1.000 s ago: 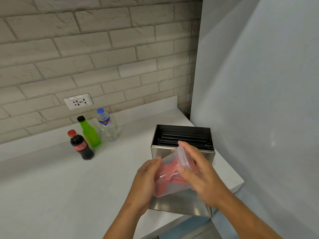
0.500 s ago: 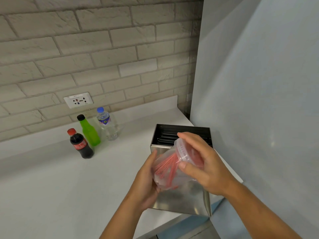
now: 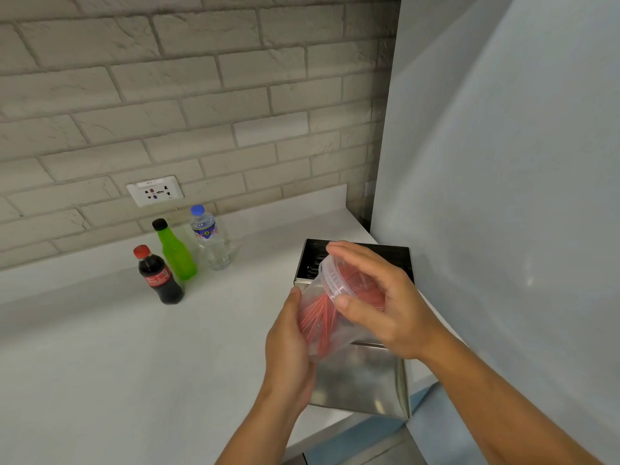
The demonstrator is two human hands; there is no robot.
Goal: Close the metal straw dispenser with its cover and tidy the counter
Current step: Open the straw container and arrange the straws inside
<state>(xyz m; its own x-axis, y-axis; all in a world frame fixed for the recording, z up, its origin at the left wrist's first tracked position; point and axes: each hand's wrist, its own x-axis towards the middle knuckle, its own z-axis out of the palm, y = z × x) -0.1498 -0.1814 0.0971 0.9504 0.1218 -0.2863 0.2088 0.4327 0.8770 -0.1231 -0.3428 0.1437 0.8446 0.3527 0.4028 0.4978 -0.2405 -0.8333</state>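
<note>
- My left hand (image 3: 288, 347) cradles the base of the clear tub (image 3: 330, 307) of red straws (image 3: 317, 317), tilting its mouth toward the open dispenser (image 3: 362, 377)
- My right hand (image 3: 379, 303) clasps the rim, steadying it; probably to tip straws in
- No cover visible; bottles (image 3: 174, 260) stand well apart

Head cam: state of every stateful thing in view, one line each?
Metal straw dispenser: open on top, no cover on it.
Clear plastic tub: tilted, red straws inside, held over the dispenser.
Left hand: gripping the tub's base.
Right hand: over the tub's rim.
Cola bottle: upright, capped.
Green bottle: upright, capped.
Water bottle: upright, capped.
</note>
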